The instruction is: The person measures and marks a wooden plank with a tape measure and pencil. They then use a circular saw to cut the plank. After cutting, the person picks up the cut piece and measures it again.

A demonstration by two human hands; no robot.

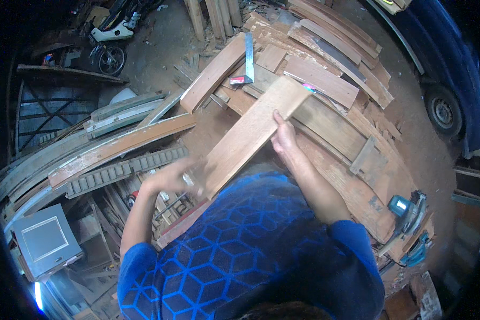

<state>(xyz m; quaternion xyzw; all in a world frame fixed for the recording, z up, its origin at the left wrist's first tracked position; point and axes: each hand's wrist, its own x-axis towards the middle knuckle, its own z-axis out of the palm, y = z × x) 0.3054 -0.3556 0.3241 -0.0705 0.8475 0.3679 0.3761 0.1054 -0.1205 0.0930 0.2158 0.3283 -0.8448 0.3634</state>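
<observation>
A long, flat wooden board (256,125) slants in front of my torso, its near end low on the left and its far end above the workbench. My right hand (284,137) is closed on the board's right edge near the far end, with the thumb on its upper face. Beside the near end is my left hand (175,178), blurred by motion, its fingers apart and apparently holding nothing. Whether its fingertips touch the board I cannot tell. Beyond the board, a try square (249,58) with a red-marked stock and metal blade lies on the wood.
Planks (330,48) are piled on the bench's far side. A teal power saw (402,208) sits at the right. More timber (128,149) is stacked left, above a grey box (47,240). A motorbike (112,37) stands far left, a blue vehicle (448,69) far right.
</observation>
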